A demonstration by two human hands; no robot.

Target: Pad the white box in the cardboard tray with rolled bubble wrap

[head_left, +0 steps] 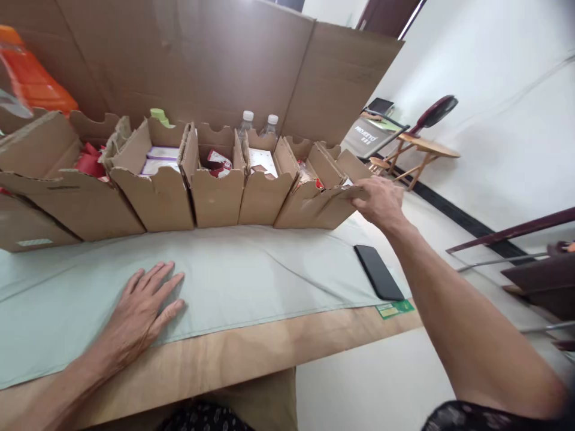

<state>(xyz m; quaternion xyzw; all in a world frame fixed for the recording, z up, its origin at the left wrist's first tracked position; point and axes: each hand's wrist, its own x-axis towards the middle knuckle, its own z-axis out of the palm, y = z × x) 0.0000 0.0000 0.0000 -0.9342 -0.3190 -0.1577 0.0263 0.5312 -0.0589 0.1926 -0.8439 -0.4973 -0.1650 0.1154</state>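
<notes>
My left hand lies flat, palm down and fingers spread, on the pale green cloth near the table's front edge, holding nothing. My right hand reaches far right and grips the front edge of the rightmost cardboard bin. A row of several open cardboard bins stands along the back of the cloth, holding red and white packets. Two clear bottles with white caps stand behind the middle bins.
A black phone lies flat on the cloth's right end, below my right forearm. A tall cardboard sheet backs the bins. An orange bottle is at the far left. Wooden folding furniture stands on the floor to the right.
</notes>
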